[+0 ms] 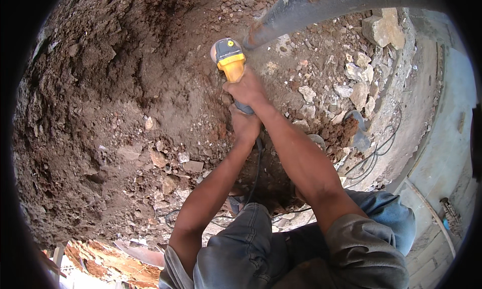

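A yellow and black angle grinder (pixel 231 63) is gripped by both my hands, its head pointing away from me. Around the yellow body, near the head, wraps my right hand (pixel 246 89). Lower down, my left hand (pixel 244 122) is closed on the grinder's dark rear end, just below the right one. A black cord (pixel 258 163) runs from there down toward my legs. Close to the right of the grinder's head is the rusty lower end of a thick dark grey pipe (pixel 311 13). The grinder's disc is mostly hidden, and I cannot tell whether it touches anything.
Loose brown soil (pixel 110 98) with stones slopes up at the left. Pale rubble chunks (pixel 359 73) and a large stone block (pixel 384 30) lie at the right, before a concrete edge. Black cable loops (pixel 374 158) rest beside a grey metal piece (pixel 360 138).
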Demonstrator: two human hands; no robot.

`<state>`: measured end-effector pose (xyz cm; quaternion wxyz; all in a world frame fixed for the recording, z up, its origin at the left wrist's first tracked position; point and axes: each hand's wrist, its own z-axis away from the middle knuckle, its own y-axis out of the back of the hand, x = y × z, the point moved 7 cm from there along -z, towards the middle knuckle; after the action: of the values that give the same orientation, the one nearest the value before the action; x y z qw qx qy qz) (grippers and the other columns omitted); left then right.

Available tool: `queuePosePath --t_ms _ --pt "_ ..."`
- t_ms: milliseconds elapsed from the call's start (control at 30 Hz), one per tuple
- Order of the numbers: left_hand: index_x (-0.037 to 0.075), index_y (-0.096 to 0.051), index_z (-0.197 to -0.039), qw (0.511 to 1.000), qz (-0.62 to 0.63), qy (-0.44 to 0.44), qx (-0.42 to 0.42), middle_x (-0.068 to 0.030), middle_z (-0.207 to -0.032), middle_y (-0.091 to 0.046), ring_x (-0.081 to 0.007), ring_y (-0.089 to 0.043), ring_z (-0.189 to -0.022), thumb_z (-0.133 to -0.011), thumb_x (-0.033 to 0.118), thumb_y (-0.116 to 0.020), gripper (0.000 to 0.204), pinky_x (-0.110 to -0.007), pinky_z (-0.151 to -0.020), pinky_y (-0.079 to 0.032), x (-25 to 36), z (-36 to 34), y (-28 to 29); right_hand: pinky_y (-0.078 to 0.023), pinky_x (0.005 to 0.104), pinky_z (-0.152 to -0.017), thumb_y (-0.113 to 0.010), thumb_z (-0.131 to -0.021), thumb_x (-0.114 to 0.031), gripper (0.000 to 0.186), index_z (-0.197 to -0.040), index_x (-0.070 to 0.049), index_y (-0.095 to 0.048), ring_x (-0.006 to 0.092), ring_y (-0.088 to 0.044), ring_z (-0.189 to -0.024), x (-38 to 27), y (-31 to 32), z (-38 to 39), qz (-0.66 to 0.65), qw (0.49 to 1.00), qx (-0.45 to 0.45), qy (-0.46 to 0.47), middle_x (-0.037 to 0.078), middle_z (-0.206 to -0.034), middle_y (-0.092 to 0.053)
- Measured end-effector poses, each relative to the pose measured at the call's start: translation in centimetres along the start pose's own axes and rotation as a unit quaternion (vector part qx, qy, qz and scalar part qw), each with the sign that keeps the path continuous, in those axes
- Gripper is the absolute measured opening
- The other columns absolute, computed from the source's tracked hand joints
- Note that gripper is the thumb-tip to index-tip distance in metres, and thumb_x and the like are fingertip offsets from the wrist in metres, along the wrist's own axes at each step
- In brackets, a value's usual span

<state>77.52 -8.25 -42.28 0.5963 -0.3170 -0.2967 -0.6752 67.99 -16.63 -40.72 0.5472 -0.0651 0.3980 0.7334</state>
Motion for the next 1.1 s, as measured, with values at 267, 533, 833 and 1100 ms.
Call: queuePosePath --t_ms 267,533,833,1100 --pt "0.001 -0.058 -0.108 1.0 -0.021 -0.008 0.02 -0.0037 -0.096 -0.066 -0.0117 -0.064 -0.082 -0.085 0.01 -0.077 0.031 -0.029 -0.067 -0.052 -2.5 -1.2 0.2 -0.052 0.0431 -0.092 -0.079 -0.07 -0.03 0.06 -0.119 -0.001 -0.059 0.0375 -0.067 -0.106 0.2 0.2 0.1 -0.009 1.0 0.001 -0.021 0.023 -0.11 -0.069" --pt "-0.002 -0.046 -0.121 0.994 -0.024 0.099 -0.05 -0.0184 -0.11 -0.066 -0.0298 -0.067 -0.102 -0.073 0.037 -0.084 0.073 -0.041 -0.087 -0.052 -1.0 -0.5 -0.3 -0.05 0.0443 -0.097 -0.079 -0.07 -0.033 0.066 -0.122 0.0 -0.055 0.0393 -0.065 -0.112 0.5 0.3 0.0 -0.021 1.0 -0.007 -0.016 0.025 -0.115 -0.067" --pt "0.002 -0.06 -0.104 0.998 0.014 0.036 -0.049 -0.0032 -0.094 -0.066 -0.0118 -0.063 -0.08 -0.086 0.01 -0.075 0.024 -0.031 -0.064 -0.053 1.1 0.1 -0.6 -0.051 0.0441 -0.093 -0.079 -0.068 -0.031 0.062 -0.118 0.0 -0.059 0.0389 -0.066 -0.108 0.7 0.1 0.0 -0.011 0.999 0.015 -0.03 0.024 -0.111 -0.068" --pt "0.004 -0.059 -0.103 0.999 0.008 0.026 -0.029 -0.0015 -0.09 -0.065 -0.0102 -0.062 -0.077 -0.086 0.008 -0.075 0.024 -0.029 -0.061 -0.052 0.4 -0.1 -0.2 -0.051 0.0443 -0.095 -0.08 -0.069 -0.032 0.068 -0.121 0.003 -0.055 0.0392 -0.065 -0.11 -0.1 0.9 0.6 -0.017 0.999 0.004 -0.043 0.027 -0.113 -0.067"
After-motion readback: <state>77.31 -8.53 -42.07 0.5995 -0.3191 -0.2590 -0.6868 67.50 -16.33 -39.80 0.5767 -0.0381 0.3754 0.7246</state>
